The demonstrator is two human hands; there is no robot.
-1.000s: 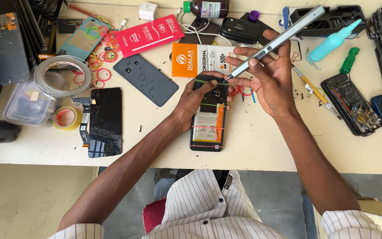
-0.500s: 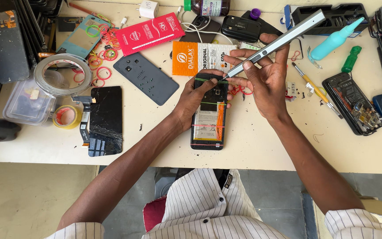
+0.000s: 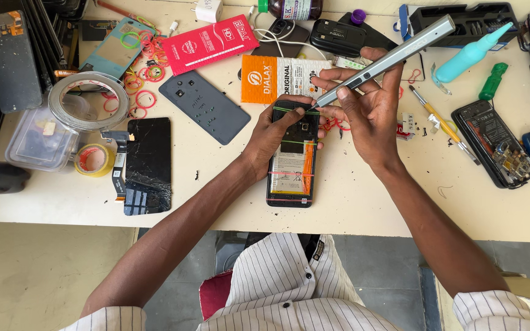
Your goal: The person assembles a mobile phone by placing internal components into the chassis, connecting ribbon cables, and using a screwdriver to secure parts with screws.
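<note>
The left hand (image 3: 277,132) is pressing down on the upper end of an opened phone (image 3: 292,160), fingers curled over its top edge. The phone is lying face down near the middle of the counter's (image 3: 363,208) front edge, bound with rubber bands. The right hand (image 3: 366,104) is gripping a grey screwdriver (image 3: 383,60), fingers closed around it, its tip touching the phone's top. A cracked screen (image 3: 148,164) is lying towards the counter's left end.
</note>
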